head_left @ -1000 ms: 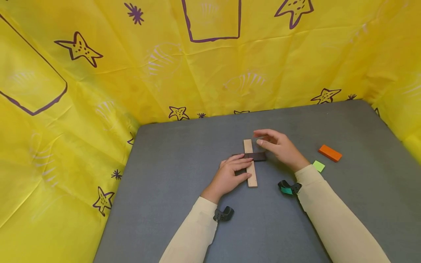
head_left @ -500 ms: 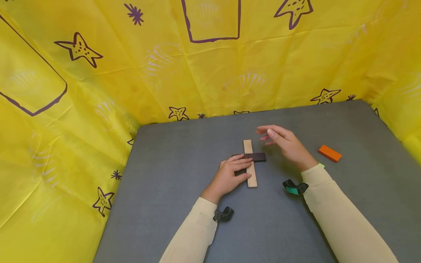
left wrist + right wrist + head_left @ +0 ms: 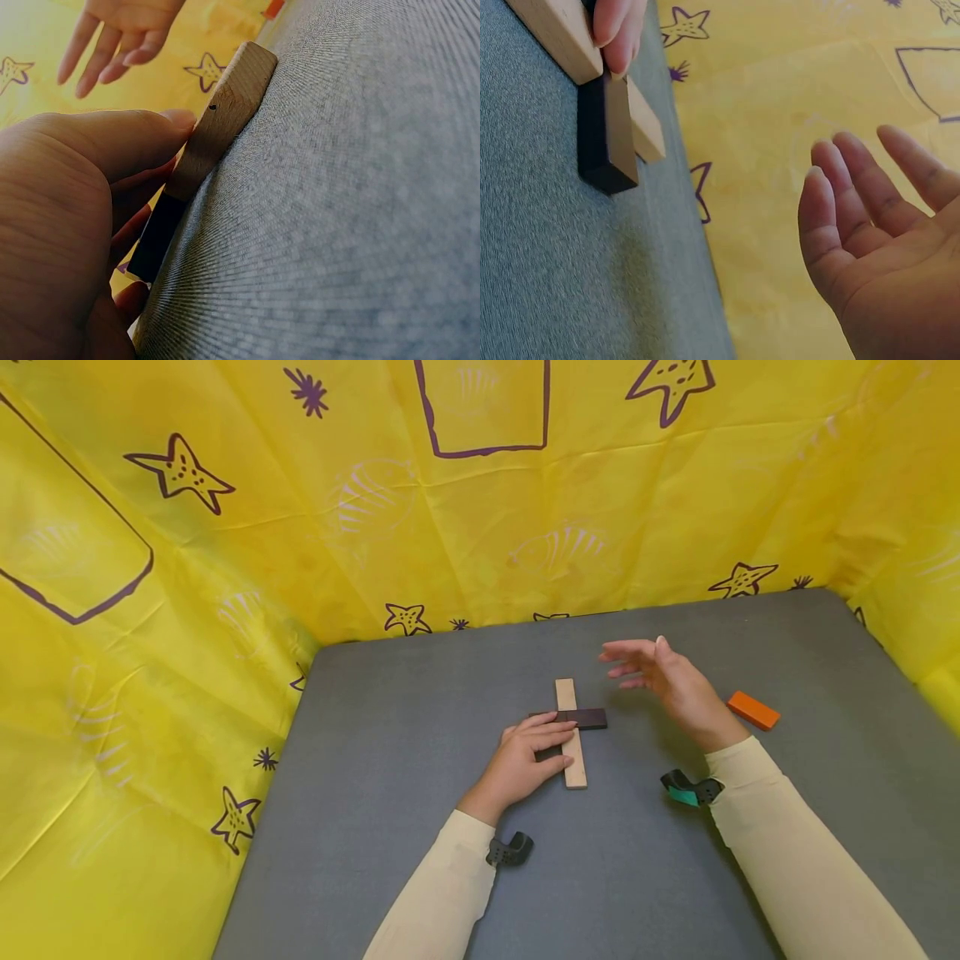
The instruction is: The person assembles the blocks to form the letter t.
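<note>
My left hand (image 3: 517,764) rests on a cross of flat wooden blocks, fingers extended. Its fingertips touch a dark brown block (image 3: 591,718), while the thumb touches the near pale wooden block (image 3: 575,770). A far pale wooden block (image 3: 565,692) sticks out past the dark one. In the left wrist view the thumb lies against the edge of the pale block (image 3: 225,112). Dark wood also shows under the left fingers, mostly covered. My right hand (image 3: 671,693) hovers to the right of the cross, palm turned inward, fingers loosely spread and holding nothing.
An orange block (image 3: 753,710) lies on the grey tabletop (image 3: 390,735), right of my right hand. Yellow cloth (image 3: 480,527) printed with purple starfish rises behind the table and along its sides. Each wrist wears a black band mount (image 3: 510,849).
My right hand has moved away from the blocks to the right, its thumb lifting and its palm turning. Its sleeve now covers a small green block. The left hand has stayed put.
</note>
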Action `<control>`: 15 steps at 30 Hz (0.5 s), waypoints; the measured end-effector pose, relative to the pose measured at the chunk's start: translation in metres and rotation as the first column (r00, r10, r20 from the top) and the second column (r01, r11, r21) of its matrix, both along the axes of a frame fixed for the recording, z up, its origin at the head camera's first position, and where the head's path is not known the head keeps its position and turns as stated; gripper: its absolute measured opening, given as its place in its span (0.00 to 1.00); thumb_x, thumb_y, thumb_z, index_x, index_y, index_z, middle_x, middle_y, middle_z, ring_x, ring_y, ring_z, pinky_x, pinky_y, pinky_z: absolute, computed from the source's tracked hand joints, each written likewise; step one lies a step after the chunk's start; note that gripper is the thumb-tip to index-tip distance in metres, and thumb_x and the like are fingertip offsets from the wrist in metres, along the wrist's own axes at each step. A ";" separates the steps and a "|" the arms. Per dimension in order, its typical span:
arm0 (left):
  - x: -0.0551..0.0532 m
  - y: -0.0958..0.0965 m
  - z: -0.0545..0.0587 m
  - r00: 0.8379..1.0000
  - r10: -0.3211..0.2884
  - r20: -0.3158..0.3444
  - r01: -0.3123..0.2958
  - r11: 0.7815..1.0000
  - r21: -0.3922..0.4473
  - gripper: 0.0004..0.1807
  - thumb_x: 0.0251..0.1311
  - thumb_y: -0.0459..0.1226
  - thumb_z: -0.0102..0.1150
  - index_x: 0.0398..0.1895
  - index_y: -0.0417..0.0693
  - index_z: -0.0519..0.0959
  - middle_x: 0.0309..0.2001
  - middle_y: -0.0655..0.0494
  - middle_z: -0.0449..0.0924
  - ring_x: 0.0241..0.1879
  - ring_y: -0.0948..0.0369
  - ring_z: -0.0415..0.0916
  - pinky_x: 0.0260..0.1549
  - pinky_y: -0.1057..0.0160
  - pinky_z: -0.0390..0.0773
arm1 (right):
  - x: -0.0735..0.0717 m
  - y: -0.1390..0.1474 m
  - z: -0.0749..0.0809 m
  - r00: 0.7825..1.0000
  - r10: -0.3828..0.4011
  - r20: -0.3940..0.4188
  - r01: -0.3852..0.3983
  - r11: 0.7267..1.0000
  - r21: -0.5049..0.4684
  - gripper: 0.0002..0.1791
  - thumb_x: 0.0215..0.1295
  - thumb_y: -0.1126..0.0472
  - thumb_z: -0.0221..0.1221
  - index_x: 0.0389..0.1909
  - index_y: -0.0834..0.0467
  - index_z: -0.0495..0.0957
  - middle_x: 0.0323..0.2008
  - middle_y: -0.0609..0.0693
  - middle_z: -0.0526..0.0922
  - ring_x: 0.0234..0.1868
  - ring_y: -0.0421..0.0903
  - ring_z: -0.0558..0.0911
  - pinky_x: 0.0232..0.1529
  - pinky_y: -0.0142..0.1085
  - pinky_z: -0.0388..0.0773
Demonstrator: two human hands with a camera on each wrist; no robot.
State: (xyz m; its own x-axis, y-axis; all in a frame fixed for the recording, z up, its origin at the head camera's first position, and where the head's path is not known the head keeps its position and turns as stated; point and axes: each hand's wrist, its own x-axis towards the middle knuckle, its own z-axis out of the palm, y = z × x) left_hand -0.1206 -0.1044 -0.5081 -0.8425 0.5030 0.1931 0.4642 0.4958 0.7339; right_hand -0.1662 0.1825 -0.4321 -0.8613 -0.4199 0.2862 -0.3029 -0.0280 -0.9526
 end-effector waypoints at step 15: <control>0.001 0.000 0.001 1.000 0.002 0.009 -0.002 1.000 0.000 0.25 0.71 0.38 0.75 0.70 0.48 0.85 0.69 0.63 0.81 0.78 0.65 0.63 0.72 0.44 0.59 | 0.014 0.024 0.003 1.000 -0.025 -0.001 0.025 0.999 -0.024 0.37 0.92 0.44 0.30 0.77 0.67 0.71 0.68 0.57 0.80 0.61 0.55 0.80 0.61 0.40 0.73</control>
State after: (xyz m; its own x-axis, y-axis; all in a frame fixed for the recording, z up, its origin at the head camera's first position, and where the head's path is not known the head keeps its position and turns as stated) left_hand -0.1193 -0.1045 -0.5073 -0.8451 0.5014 0.1857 0.4568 0.4966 0.7380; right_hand -0.1523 0.2062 -0.4292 -0.8710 -0.3917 0.2966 -0.3045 -0.0433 -0.9515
